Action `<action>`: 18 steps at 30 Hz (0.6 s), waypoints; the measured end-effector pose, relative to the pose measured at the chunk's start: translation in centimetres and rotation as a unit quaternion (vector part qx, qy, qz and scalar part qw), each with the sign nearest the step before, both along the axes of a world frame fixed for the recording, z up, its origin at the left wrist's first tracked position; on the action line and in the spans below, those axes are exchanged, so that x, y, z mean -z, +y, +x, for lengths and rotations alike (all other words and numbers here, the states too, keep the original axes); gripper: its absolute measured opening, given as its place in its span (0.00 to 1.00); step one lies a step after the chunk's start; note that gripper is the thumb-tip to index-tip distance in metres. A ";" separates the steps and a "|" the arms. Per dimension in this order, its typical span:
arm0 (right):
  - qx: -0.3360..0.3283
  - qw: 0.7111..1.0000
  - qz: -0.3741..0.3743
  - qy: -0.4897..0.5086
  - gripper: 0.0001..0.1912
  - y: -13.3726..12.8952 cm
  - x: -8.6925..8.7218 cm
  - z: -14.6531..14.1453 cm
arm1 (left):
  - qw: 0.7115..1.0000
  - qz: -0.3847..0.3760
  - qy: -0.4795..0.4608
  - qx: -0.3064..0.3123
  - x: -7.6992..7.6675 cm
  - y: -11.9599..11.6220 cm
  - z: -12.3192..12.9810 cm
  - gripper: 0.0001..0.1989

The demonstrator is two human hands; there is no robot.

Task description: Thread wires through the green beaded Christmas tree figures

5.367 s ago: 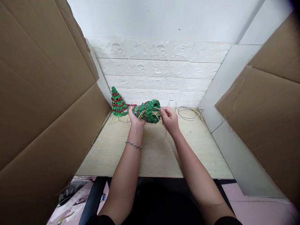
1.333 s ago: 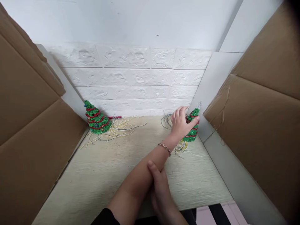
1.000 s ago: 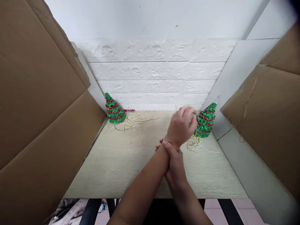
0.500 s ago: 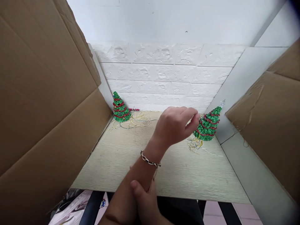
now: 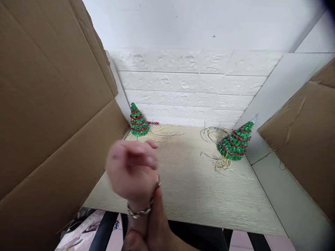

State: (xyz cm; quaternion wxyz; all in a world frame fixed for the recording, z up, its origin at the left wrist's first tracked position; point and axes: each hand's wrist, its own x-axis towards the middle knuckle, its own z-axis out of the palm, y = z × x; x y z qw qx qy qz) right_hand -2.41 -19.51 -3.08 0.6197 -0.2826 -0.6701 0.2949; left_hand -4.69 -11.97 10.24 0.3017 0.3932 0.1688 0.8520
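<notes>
My left hand (image 5: 132,167), blurred by motion, is raised over the left part of the table with the palm turned up and the fingers curled in. Nothing shows inside the curl. A silver chain bracelet (image 5: 138,212) circles its wrist. Just below, my right hand (image 5: 154,230) is wrapped round my left forearm, its thumb on the near side. At the back left stands a small green tree (image 5: 138,123) with red garland. Another green tree (image 5: 234,143), with a silvery top, leans at the right.
Thin pale wires (image 5: 161,133) lie by the left tree and more wires (image 5: 221,164) by the right one. A red stick lies against the white brick-patterned wall (image 5: 183,82). Cardboard (image 5: 60,104) flanks the left side of the table (image 5: 204,198), more cardboard (image 5: 309,139) the right.
My left hand has swung left and toward me, turning from back up to palm up. My right hand still holds the forearm. The view has shifted slightly.
</notes>
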 end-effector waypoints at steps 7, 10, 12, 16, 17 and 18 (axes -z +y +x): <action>0.115 0.947 0.251 -0.165 0.24 -1.0 3.8 -1.6 | 0.878 -0.095 -0.393 0.256 2.1 5.0 -6.9 0.10; 0.173 0.952 0.212 -0.137 0.13 -0.6 2.7 -1.4 | 0.878 -0.142 -0.408 0.204 3.5 6.4 -6.4 0.09; 0.205 0.955 0.170 -0.133 0.11 -0.2 1.5 -1.3 | 0.882 -0.161 -0.404 0.180 3.7 6.6 -5.5 0.08; 0.226 0.946 0.166 -0.160 0.17 0.5 0.3 -1.4 | 0.897 -0.153 -0.393 0.133 3.8 6.6 -5.0 0.06; 0.220 0.943 0.186 -0.167 0.16 0.4 0.4 -1.5 | 0.900 -0.149 -0.392 0.122 3.9 6.7 -5.3 0.06; 0.211 0.938 0.214 -0.172 0.15 0.2 0.8 -1.5 | 0.902 -0.147 -0.391 0.112 4.1 6.7 -5.7 0.06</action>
